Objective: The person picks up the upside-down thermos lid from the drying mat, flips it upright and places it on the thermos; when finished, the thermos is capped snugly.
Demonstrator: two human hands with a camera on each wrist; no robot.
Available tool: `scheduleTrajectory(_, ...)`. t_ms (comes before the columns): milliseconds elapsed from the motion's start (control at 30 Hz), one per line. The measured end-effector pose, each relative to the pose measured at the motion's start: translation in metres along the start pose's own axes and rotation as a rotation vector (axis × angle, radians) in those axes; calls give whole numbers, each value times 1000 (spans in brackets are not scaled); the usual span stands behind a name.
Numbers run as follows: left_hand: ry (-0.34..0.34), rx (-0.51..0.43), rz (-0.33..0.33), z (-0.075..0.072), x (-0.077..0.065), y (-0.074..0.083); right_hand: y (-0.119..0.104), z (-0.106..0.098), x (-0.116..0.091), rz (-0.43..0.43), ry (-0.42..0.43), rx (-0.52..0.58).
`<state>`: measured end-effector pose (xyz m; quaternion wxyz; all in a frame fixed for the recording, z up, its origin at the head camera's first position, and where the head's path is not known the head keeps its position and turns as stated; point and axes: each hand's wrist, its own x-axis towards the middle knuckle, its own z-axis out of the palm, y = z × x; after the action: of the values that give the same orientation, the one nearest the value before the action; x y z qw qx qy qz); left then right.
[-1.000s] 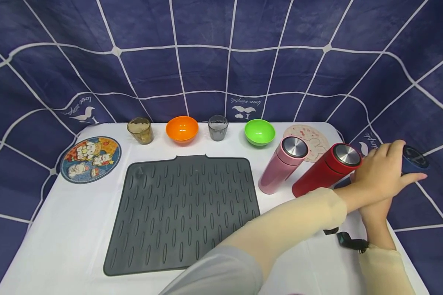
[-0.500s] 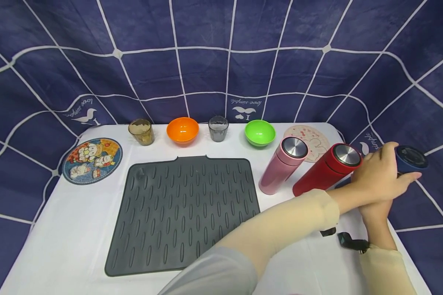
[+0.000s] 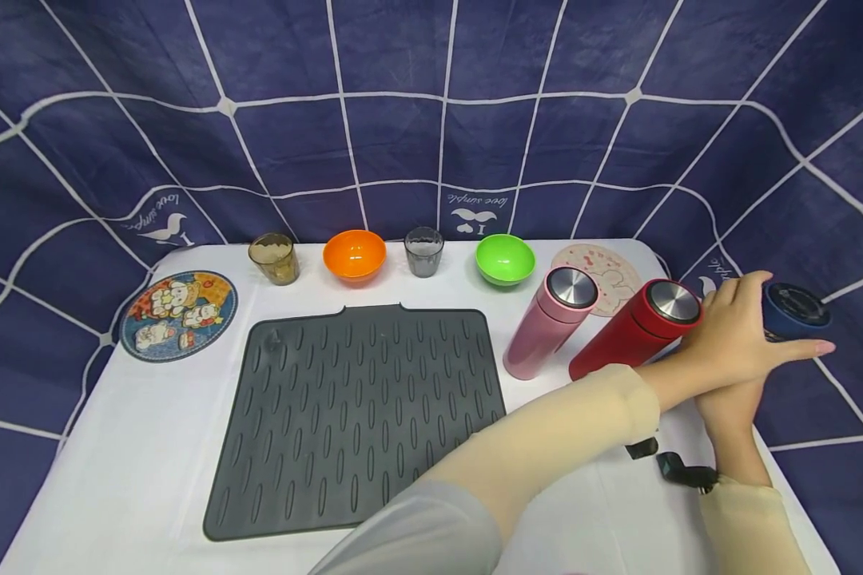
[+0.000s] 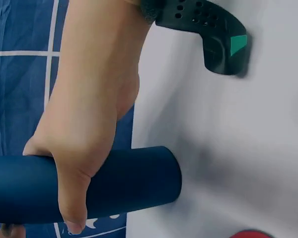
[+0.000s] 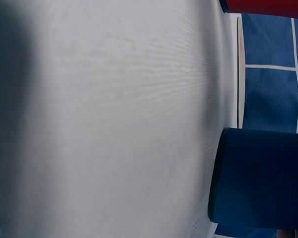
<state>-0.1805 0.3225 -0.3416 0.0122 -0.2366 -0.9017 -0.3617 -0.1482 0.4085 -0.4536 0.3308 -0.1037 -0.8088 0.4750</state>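
Note:
A dark blue thermos (image 4: 134, 181) leans at the far right in the head view, its round dark top (image 3: 798, 306) tilted toward the camera. My right hand (image 3: 729, 407) grips it round the body, as the left wrist view (image 4: 79, 148) shows, with a finger bent over its side. My left hand (image 3: 722, 335) crosses above the right one and lies round the lid end. Its thumb stretches along the near side, while the other fingertips are hidden behind. In the right wrist view the thermos's base (image 5: 258, 181) appears close over the white cloth.
A red thermos (image 3: 629, 335) stands just left of my hands, then a pink thermos (image 3: 546, 327). A grey ribbed mat (image 3: 359, 415) lies mid-table. Along the back are a green bowl (image 3: 506, 259), an orange bowl (image 3: 355, 255), two glasses (image 3: 274, 259) and a pink round mat (image 3: 597, 275).
Over the last second the blue thermos's top has shifted slightly left. My left thumb has bent in toward it and then straightened again. The other things have stayed in place.

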Motion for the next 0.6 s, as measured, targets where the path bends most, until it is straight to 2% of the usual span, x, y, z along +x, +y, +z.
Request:
scheduleTrajectory(133, 33, 51, 65, -2, 0, -1, 1, 0, 2, -44, -5, -67)
scheduleTrajectory(200, 41, 37, 84, -3, 0, -2, -1, 0, 3, -51, 3, -74)
scheduleTrajectory(333, 41, 27, 77, -4, 1, -3, -21, 2, 1, -60, -22, 24)
scheduleTrajectory(367, 30, 28, 65, -4, 2, -3, -25, 2, 1, -45, -32, 115)
scheduleTrajectory(433, 3, 64, 72, -3, 4, -4, -30, 3, -1, -34, -39, 201)
scheduleTrajectory(500, -13, 64, 76, -2, 5, -4, -25, 2, -2, -28, -32, 218)
scheduleTrajectory(567, -1, 20, 77, -1, 5, -5, -18, 2, 0, -20, -23, 226)
scheduleTrajectory(600, 16, -11, 87, 0, 4, -6, -15, 1, 0, -29, -17, 147)
